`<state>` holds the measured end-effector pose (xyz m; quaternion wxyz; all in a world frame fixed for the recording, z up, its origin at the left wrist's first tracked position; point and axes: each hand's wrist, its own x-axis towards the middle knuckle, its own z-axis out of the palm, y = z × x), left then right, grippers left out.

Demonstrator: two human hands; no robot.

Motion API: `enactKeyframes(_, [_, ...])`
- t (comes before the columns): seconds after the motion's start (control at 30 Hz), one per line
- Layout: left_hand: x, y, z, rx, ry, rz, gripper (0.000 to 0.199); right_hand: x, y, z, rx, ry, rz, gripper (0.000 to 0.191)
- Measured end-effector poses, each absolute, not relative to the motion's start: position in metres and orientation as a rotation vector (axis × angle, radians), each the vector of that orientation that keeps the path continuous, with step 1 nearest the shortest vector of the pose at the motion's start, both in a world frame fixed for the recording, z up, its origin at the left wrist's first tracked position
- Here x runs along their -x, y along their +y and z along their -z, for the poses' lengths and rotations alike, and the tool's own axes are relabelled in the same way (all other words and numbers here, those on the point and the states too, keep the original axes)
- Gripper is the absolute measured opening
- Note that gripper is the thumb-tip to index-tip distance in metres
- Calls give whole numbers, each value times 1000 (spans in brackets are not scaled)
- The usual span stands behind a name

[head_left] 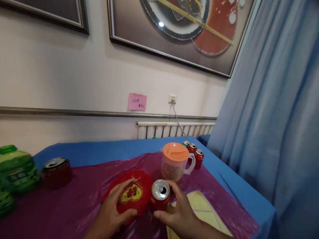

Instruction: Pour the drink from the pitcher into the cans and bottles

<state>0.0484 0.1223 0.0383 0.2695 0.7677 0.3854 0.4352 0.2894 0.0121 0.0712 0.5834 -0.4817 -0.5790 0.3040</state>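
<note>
Opened red metal drink can [160, 199] beside a wavy-edged, glossy red dish [146, 186]

We see the can upright, its silver top up and its dark mouth hole open, with small gold marks on its red side. We cannot tell whether its base is set down. Just left of it, we see the shallow dish lying face up, partly covered, a yellow figure printed across its middle.
</note>
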Motion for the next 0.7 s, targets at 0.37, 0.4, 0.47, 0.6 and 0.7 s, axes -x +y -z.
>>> enactKeyframes(0.37, [-57,118,-48,-2068,1235,-1253,52,-450,-11,-29,1568,-976,-305,64])
enactKeyframes(0.4, [-57,119,-48,-2067,1236,-1258,51,-463,-5,-24,1588,-953,-273,64])
enactKeyframes(0.47, [-57,120,-48,-2066,1242,-1273,49,-487,9,-15,1608,-907,-226,64])
enactKeyframes(0.6, [-56,124,-46,-2068,1277,-1308,45,-518,35,-2,1652,-844,-120,63])
enactKeyframes(0.7, [-56,126,-44,-2063,1309,-1312,42,-526,48,1,1661,-840,-102,64])
